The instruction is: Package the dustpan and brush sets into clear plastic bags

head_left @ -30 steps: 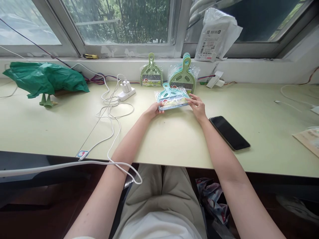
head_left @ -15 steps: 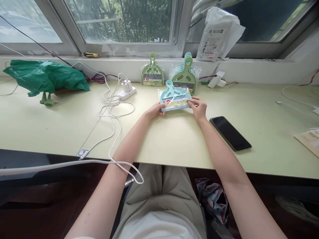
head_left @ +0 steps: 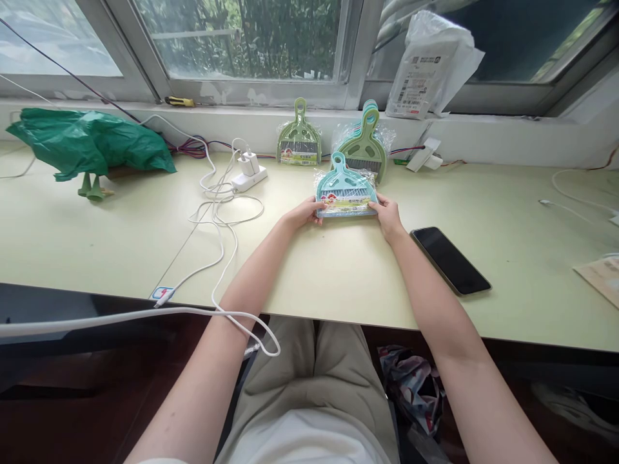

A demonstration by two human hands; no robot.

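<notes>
Between my two hands is a light-blue dustpan and brush set in clear plastic wrap, its handle pointing away from me and a printed label across the front. My left hand grips its lower left corner, thumb on top. At the lower right corner, my right hand pinches the edge. Just behind it, several wrapped dustpan sets, green in front and blue behind, lean on the wall. A single green dustpan set stands upright to their left.
White cables run from a power strip over the table's left half and hang past its edge near my left arm. A black phone lies right of my right forearm. A green plastic bag sits far left; a white package stands on the sill.
My right hand has shifted from the label's upper right to the lower right corner of the blue set. The set now faces me more squarely, and the view has moved slightly.
</notes>
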